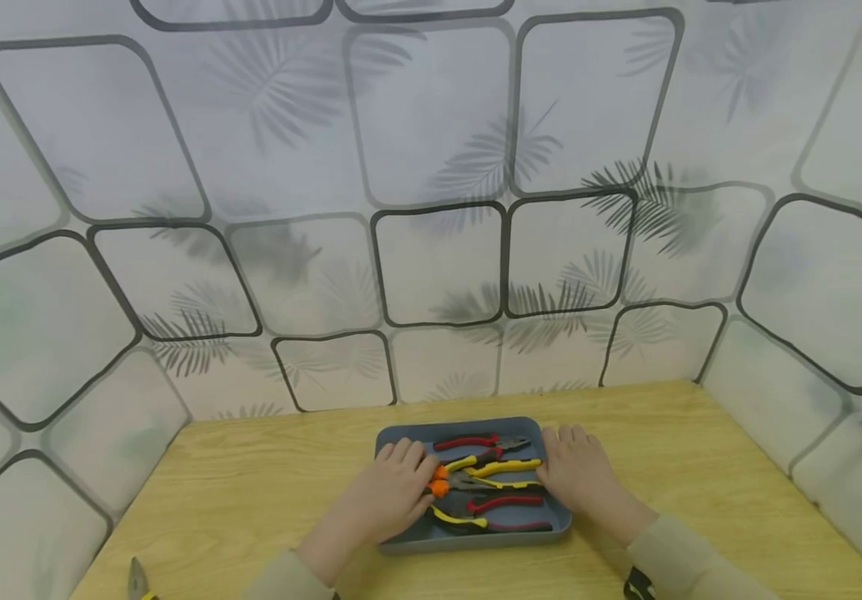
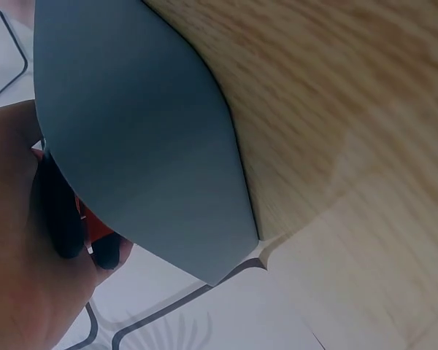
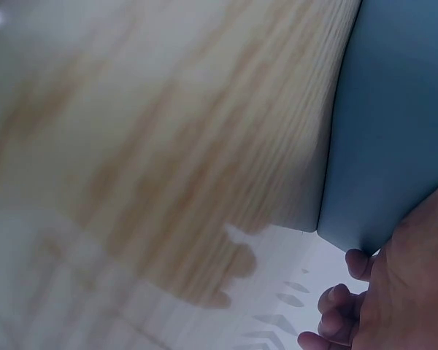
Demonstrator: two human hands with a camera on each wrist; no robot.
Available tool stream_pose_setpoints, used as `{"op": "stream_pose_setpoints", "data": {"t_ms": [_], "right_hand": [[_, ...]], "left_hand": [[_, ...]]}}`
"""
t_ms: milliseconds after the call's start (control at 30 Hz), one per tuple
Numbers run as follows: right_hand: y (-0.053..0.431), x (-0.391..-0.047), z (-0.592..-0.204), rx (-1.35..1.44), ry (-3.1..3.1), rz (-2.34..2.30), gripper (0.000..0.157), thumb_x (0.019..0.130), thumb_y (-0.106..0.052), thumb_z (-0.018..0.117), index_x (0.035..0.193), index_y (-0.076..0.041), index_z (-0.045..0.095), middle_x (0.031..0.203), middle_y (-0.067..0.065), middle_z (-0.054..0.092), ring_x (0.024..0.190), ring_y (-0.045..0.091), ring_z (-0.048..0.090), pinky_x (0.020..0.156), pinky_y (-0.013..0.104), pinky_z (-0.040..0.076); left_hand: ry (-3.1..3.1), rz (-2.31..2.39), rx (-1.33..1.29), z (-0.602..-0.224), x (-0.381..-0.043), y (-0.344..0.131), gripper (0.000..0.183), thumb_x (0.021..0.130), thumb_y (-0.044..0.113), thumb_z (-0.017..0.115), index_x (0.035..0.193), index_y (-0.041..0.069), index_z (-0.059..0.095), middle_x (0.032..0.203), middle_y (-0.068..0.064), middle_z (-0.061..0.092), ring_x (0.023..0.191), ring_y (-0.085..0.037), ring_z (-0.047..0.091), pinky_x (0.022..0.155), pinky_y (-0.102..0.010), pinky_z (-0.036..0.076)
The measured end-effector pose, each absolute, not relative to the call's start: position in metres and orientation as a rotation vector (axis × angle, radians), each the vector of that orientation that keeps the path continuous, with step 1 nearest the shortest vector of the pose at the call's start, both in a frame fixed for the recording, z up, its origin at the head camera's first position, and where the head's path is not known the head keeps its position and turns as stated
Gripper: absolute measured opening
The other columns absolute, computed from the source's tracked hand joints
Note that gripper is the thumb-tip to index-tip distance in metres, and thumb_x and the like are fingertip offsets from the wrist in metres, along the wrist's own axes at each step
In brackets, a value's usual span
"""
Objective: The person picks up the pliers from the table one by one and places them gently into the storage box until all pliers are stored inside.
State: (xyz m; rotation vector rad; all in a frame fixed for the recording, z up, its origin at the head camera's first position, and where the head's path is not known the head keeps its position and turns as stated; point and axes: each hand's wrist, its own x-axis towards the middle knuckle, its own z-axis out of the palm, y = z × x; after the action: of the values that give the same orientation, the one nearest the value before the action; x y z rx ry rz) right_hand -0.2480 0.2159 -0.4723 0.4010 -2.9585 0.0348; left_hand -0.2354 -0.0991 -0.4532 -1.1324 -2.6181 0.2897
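A blue-grey tray (image 1: 468, 546) holds several pliers with red, yellow and black handles. My left hand (image 1: 389, 492) reaches over its left side and grips pliers with orange-and-black handles (image 1: 439, 482), their metal head pointing right. In the left wrist view, the dark handles (image 2: 60, 211) show under that hand, behind the tray wall (image 2: 146, 138). At the tray's right edge rests my right hand (image 1: 581, 471), beside red-handled pliers (image 1: 509, 502) and yellow-handled pliers (image 1: 509, 467). Its fingers (image 3: 336, 313) bend loosely past the tray's corner in the right wrist view; its thumb is hidden there.
Another pair of pliers (image 1: 138, 579) lies at the front left of the wooden table (image 1: 251, 483), partly cut off by the frame. Patterned cloth walls (image 1: 438, 267) enclose the back and both sides of the table.
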Motion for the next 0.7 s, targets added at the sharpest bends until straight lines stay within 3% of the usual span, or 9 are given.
{"op": "stream_pose_setpoints", "data": {"t_ms": [200,367,600,700], "right_hand": [[0.2157,-0.2472,-0.4707,0.396,-2.957,0.048,0.020,0.096,-0.020,0.061,0.100,-0.004,0.051,0.085,0.012,0.046,0.077,0.027,0.042,0.068,0.043,0.042],[0.2158,-0.2465,-0.4733,0.402,-2.943,0.049,0.019,0.096,-0.019,0.062,0.098,-0.004,0.050,0.084,0.012,0.045,0.076,0.027,0.041,0.066,0.041,0.039],[0.2159,-0.2468,-0.4759,0.402,-2.925,0.058,0.020,0.094,-0.020,0.061,0.098,-0.004,0.049,0.084,0.011,0.044,0.076,0.026,0.040,0.066,0.040,0.038],[0.2166,-0.2477,-0.4782,0.406,-2.890,0.046,0.021,0.093,-0.021,0.061,0.097,-0.004,0.049,0.082,0.011,0.044,0.074,0.025,0.039,0.065,0.040,0.037]], "left_hand": [[-2.641,0.267,-1.137,-0.4537,-0.2368,-0.0961,0.033,0.105,0.042,0.062,0.127,0.017,0.059,0.109,0.000,0.054,0.094,-0.017,0.045,0.080,-0.031,0.043],[-2.680,0.299,-1.144,-0.4556,-0.2356,-0.0945,0.036,0.106,0.043,0.062,0.130,0.016,0.057,0.114,-0.002,0.056,0.099,-0.018,0.048,0.088,-0.034,0.050],[-2.603,0.250,-1.135,-0.4530,-0.2379,-0.0944,0.032,0.104,0.042,0.065,0.124,0.018,0.060,0.114,-0.001,0.056,0.099,-0.017,0.050,0.084,-0.032,0.049],[-2.579,0.232,-1.117,-0.4487,-0.2394,-0.0955,0.032,0.104,0.041,0.065,0.125,0.018,0.061,0.117,-0.001,0.058,0.105,-0.018,0.055,0.088,-0.034,0.051]]}}
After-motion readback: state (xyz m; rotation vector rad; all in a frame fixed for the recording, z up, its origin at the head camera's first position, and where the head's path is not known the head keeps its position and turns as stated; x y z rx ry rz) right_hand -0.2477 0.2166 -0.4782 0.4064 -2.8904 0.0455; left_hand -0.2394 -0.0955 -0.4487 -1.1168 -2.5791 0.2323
